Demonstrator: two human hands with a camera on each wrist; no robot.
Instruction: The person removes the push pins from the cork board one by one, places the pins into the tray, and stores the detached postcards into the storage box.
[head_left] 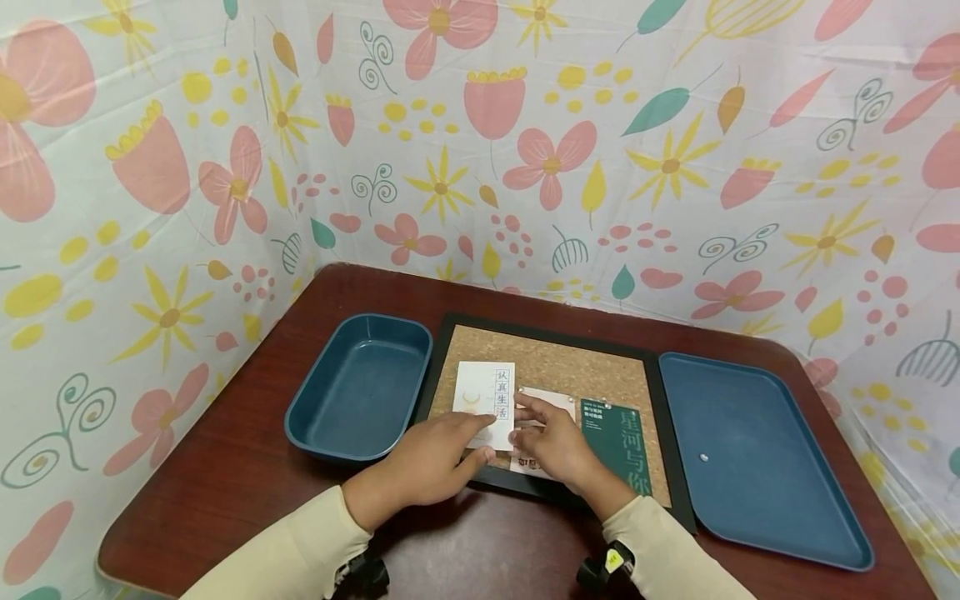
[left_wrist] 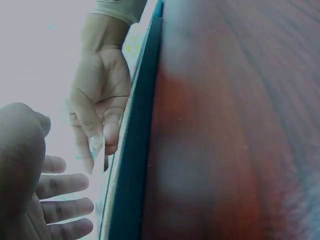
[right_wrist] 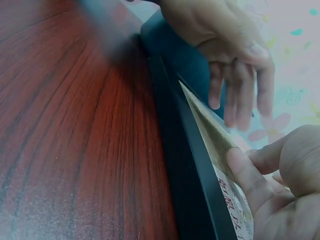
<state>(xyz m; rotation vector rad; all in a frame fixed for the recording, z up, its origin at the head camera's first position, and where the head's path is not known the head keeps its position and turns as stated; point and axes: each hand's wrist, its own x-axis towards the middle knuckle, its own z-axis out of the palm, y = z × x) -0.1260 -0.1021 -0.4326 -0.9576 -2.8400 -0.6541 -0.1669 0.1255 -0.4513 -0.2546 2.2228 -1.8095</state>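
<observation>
A white card with a yellow crescent and boxed blue characters lies over the left part of a black-framed cork board. My right hand pinches the card's right edge between thumb and fingers; the left wrist view shows the thin edge in that grip. Over the card's lower left reaches my left hand, its fingers straight and apart in the left wrist view. Beside the white card, a pink card is partly covered by it and my right hand. A green card with pale characters sits further right, with small pins along its top.
A deep blue bin stands left of the board. At the right is a shallow blue tray with one small shiny tack in it. Flower-printed cloth hangs behind the brown table.
</observation>
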